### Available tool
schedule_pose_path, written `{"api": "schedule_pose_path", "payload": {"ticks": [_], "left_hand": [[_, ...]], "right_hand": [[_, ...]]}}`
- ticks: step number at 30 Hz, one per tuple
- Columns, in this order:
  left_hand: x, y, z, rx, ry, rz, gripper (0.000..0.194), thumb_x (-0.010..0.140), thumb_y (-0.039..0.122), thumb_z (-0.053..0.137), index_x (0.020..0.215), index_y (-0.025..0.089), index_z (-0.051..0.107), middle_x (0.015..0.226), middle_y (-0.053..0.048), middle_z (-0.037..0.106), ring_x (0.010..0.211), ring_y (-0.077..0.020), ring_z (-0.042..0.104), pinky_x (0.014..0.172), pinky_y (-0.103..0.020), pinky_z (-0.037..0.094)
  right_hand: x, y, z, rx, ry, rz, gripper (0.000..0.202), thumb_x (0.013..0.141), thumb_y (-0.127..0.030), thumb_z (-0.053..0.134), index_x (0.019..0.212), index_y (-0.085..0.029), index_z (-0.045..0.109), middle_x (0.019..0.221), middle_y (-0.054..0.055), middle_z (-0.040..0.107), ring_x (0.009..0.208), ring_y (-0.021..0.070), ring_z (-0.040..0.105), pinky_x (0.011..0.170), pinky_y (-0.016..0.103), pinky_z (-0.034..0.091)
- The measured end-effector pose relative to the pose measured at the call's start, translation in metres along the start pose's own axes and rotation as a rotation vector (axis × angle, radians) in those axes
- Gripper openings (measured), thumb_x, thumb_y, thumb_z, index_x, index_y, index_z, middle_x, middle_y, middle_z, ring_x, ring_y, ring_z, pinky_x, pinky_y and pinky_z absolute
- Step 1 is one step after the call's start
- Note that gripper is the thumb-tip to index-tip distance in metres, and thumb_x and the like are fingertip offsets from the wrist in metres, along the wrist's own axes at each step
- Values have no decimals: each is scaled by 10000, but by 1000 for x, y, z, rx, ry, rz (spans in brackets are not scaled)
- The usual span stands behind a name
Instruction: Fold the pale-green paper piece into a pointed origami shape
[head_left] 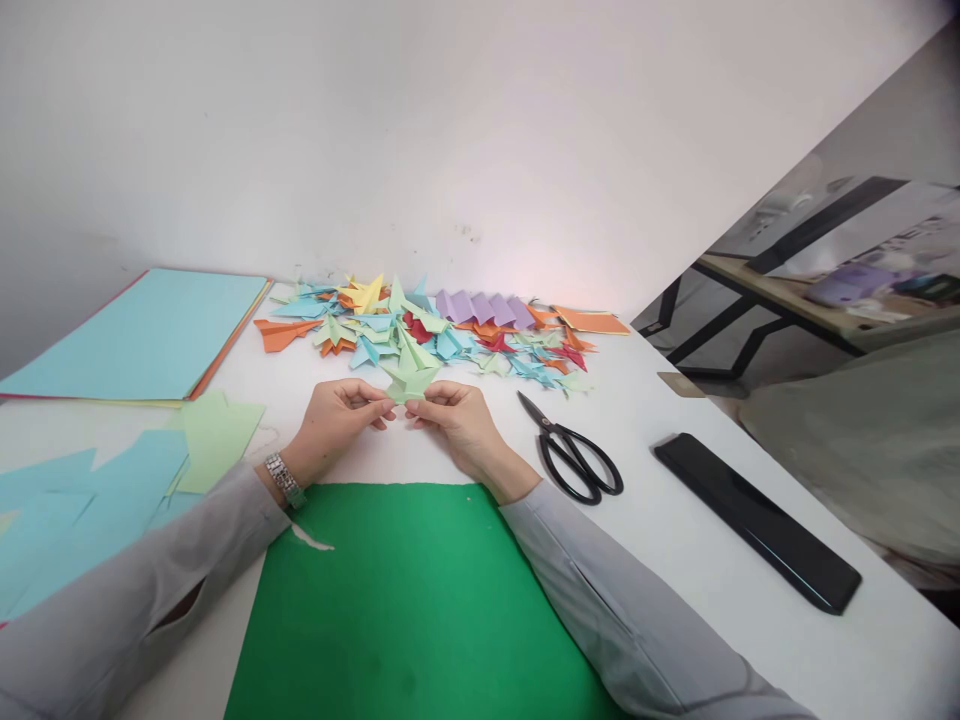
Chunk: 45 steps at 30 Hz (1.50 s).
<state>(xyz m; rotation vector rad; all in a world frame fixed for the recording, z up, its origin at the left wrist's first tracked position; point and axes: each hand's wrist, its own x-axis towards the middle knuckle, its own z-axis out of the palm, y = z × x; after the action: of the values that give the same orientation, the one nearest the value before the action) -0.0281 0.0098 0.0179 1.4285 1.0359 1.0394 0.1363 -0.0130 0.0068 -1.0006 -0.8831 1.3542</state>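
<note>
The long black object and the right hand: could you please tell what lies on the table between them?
In the head view, the scissors lie between the right hand and the long black object, on the white table.

there it was, my pale green folded paper, creased and pointed, its near edge pinched by my left hand and right hand!

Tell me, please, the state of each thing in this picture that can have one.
Light green paper: folded
Left hand: pinching that paper
Right hand: pinching it too
Scissors: lying flat, blades apparently closed
Paper pile: folded shapes, heaped
Purple paper: folded in zigzag
Paper stack: flat
Loose sheets: overlapping
Green sheet: flat
Black bar: lying flat
Watch: worn
</note>
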Motion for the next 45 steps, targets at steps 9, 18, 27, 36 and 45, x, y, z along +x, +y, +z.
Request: {"api": "schedule_pose_path", "payload": {"ticks": [9, 18, 27, 36, 45], "left_hand": [[-2, 3, 1, -9, 1, 10, 206, 616, 308, 777, 630, 139, 660, 600, -43, 706, 514, -132, 625, 541, -266, 541], [-2, 3, 0, 21, -35, -18, 181, 636, 284, 767, 666, 135, 670, 591, -36, 705, 505, -123, 622, 544, -251, 516], [-1, 2, 1, -41, -28, -1, 210, 644, 306, 770, 705, 134, 667, 627, -39, 717, 528, -129, 634, 562, -268, 538], [-1, 3, 1, -38, -12, -6, 218, 632, 314, 781, 689, 136, 668, 608, -36, 708, 530, -133, 637, 558, -265, 542], [1, -2, -2, -80, -39, -52, 248, 614, 317, 806, 717, 131, 677, 585, -33, 701, 505, -127, 622, 551, -263, 530]], "right_hand": [[0, -2, 0, 25, 30, 62, 353, 403, -217, 900, 554, -156, 586, 466, -12, 624, 446, 130, 604, 435, 222, 472], [0, 0, 0, -44, -68, -16, 296, 572, -335, 837, 560, -161, 598, 512, 16, 670, 470, 123, 602, 493, 247, 488], [-1, 0, 1, -37, -26, -32, 366, 567, -377, 847, 538, -178, 541, 515, 16, 676, 462, 125, 593, 513, 273, 494], [-1, 2, 0, -42, -43, -23, 383, 471, -311, 896, 499, -175, 539, 499, 13, 660, 515, 154, 645, 536, 280, 525], [-1, 2, 1, -34, -15, -44, 443, 463, -289, 895, 477, -198, 463, 407, -41, 564, 460, 159, 629, 490, 278, 518]]}}
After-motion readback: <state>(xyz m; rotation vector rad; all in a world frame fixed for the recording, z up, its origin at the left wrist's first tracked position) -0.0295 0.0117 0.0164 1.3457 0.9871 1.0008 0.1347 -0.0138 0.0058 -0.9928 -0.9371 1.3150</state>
